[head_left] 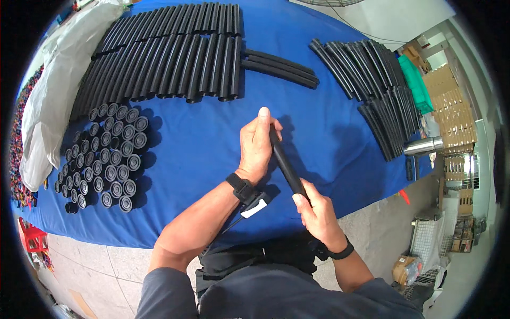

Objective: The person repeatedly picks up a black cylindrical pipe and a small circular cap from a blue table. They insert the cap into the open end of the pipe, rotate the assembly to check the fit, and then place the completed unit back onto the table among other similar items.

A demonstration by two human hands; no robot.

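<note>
I hold one black tube over the blue table cover, slanting from upper left to lower right. My left hand grips its far end, thumb pointing up. My right hand grips its near end, close to my body. Both wrists wear black straps. A wide stack of black tubes lies at the back left. Several short black caps stand upright in a cluster on the left.
A pile of thinner black tubes lies at the right, with a few loose ones behind my hands. A steel flask sits at the right table edge. White plastic sheeting drapes the left side. Cardboard boxes and a wire rack stand on the floor right.
</note>
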